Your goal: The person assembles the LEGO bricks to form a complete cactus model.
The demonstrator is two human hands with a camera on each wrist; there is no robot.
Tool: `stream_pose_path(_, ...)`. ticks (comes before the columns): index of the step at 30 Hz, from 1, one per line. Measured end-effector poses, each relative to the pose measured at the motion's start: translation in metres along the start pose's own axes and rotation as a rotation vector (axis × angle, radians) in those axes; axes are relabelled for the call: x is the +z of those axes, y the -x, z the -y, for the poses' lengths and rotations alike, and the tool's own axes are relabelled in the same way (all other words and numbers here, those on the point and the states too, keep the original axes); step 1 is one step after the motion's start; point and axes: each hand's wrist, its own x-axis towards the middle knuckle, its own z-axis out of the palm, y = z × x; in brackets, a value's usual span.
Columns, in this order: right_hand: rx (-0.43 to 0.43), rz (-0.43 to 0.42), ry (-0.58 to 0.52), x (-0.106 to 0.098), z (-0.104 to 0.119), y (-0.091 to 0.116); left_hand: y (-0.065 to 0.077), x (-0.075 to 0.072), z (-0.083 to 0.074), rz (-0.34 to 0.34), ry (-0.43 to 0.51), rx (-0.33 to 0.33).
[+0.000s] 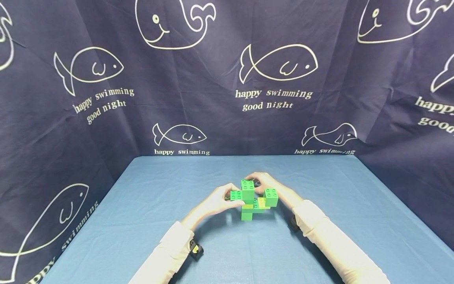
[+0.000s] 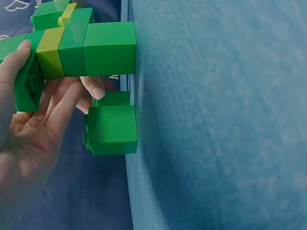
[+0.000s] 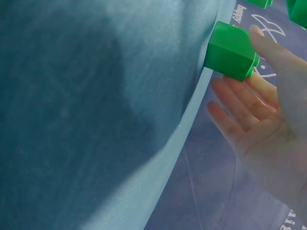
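Note:
In the head view, my left hand (image 1: 220,199) grips a built figure of green and yellow-green toy building blocks (image 1: 247,196) from its left side. The left wrist view shows the thumb on one face, with fingers curled behind. The figure's lowest block (image 2: 111,49) meets the table. Behind the figure is my right hand (image 1: 264,182). In the right wrist view its thumb and fingers pinch a green building block (image 3: 231,50) with studs. Another loose green block (image 2: 113,130) stands in the left wrist view; a right-hand fingertip shows beside it.
A blue cloth (image 1: 159,173) covers the table. Dark curtains (image 1: 220,83) with fish drawings and white lettering hang around the back and sides. A black wrist camera (image 1: 196,249) is strapped at the left cuff.

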Motion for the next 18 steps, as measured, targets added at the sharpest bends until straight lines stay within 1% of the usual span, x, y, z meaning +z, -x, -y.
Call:
stream_pose_path(4, 0.016, 0.005, 0.025, 0.0006, 0.0020, -0.0004, 0.0001, -0.0001, 0.0004, -0.003, -0.014, 0.008)
stream_pose_path(9, 0.037, 0.010, 0.026, -0.0015, 0.0053, -0.0001, 0.0004, -0.0007, -0.0002, -0.006, -0.027, 0.010)
stream_pose_path(14, 0.007, -0.008, 0.033, -0.0029, 0.0044, -0.0003, 0.0002, -0.0017, -0.0021, -0.009, -0.019, 0.012)
stream_pose_path(18, 0.002, -0.011, 0.006, -0.0030, 0.0006, 0.0015, 0.0011, -0.0014, -0.0019, -0.006, -0.031, 0.010)
